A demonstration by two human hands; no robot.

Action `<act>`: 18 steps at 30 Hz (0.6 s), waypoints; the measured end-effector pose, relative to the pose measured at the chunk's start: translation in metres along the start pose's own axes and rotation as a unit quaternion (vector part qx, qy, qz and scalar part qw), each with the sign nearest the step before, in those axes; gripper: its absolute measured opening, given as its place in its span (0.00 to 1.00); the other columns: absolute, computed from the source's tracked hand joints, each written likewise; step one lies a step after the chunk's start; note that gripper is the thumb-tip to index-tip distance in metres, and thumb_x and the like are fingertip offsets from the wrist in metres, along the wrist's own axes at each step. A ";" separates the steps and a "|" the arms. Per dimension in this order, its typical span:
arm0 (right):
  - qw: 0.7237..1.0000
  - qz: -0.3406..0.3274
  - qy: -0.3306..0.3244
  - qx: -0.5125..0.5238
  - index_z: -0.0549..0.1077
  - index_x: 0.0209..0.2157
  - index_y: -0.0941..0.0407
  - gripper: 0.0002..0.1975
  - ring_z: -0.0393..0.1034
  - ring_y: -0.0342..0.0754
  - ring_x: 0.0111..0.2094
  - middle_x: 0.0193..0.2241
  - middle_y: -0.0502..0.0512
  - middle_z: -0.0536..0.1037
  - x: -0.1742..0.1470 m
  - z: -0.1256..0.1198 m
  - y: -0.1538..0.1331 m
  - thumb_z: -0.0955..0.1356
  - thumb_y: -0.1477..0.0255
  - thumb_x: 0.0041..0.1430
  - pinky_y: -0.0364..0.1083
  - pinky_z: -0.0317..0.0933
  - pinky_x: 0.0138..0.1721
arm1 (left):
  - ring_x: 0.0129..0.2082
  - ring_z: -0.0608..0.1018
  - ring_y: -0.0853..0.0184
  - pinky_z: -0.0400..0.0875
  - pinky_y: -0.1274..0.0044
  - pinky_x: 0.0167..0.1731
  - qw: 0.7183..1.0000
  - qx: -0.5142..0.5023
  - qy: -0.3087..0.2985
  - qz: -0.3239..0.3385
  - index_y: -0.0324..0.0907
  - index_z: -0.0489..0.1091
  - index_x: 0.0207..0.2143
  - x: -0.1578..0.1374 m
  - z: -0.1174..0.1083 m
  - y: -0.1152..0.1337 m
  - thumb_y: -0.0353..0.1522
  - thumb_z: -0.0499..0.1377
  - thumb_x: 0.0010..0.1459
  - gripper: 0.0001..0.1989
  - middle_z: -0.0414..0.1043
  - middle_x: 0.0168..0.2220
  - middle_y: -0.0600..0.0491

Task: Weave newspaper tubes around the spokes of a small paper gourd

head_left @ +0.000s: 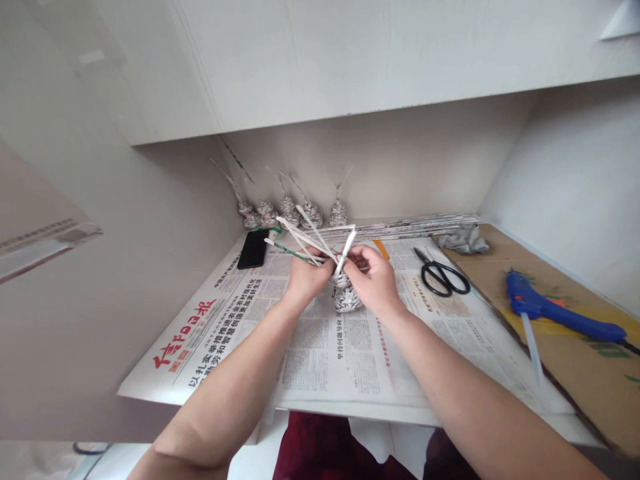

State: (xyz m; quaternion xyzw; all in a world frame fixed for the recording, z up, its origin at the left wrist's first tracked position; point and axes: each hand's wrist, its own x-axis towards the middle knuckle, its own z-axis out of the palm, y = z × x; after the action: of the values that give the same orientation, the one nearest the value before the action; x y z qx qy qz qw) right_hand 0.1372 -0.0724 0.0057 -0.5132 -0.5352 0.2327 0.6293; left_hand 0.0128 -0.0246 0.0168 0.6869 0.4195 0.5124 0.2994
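Between my two hands stands a small woven gourd of rolled newspaper, its rounded lower part showing below my fingers. Several paper tubes fan out from its top, mostly up and to the left. My left hand is closed at the left of the weaving, its fingertips among the tubes. From the right, my right hand pinches near the base of a white paper tube that points upward. The fingertips partly hide the gourd's neck.
Newspaper sheets cover the tabletop. Finished-looking paper gourds line the back wall beside a bundle of paper tubes. A black phone lies left. Black scissors and a blue glue gun on cardboard are right. A cabinet overhangs.
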 end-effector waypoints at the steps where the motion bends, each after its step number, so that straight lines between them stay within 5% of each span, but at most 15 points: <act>1: 1.000 -0.003 0.010 -0.010 0.71 0.30 0.54 0.06 0.67 0.44 0.25 0.25 0.50 0.74 0.000 0.000 0.000 0.68 0.66 0.54 0.43 0.60 0.26 | 0.28 0.78 0.66 0.70 0.78 0.28 1.000 0.003 -0.002 0.006 0.38 0.77 0.26 -0.001 0.000 0.001 0.30 0.61 0.46 0.05 0.78 0.26 0.53; 9: 0.996 -0.020 0.089 -0.004 0.70 0.31 0.53 0.07 0.69 0.46 0.28 0.26 0.50 0.75 -0.002 0.006 0.013 0.66 0.64 0.58 0.45 0.61 0.33 | 0.30 0.79 0.65 0.72 0.77 0.31 1.000 -0.023 -0.010 -0.012 0.39 0.78 0.30 -0.002 0.001 0.002 0.27 0.59 0.48 0.08 0.80 0.31 0.52; 18: 0.996 0.037 0.027 0.082 0.71 0.32 0.54 0.08 0.72 0.46 0.30 0.28 0.50 0.77 0.004 0.003 0.012 0.70 0.65 0.51 0.45 0.65 0.34 | 0.31 0.79 0.65 0.72 0.77 0.32 0.999 -0.032 0.004 -0.004 0.38 0.77 0.29 0.001 -0.001 0.001 0.26 0.59 0.47 0.07 0.79 0.30 0.51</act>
State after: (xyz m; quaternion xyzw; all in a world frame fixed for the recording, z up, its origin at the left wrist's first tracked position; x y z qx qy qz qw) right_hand 0.1388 -0.0634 -0.0038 -0.4852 -0.4777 0.2856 0.6744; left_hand 0.0119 -0.0239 0.0189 0.6731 0.4073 0.5270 0.3216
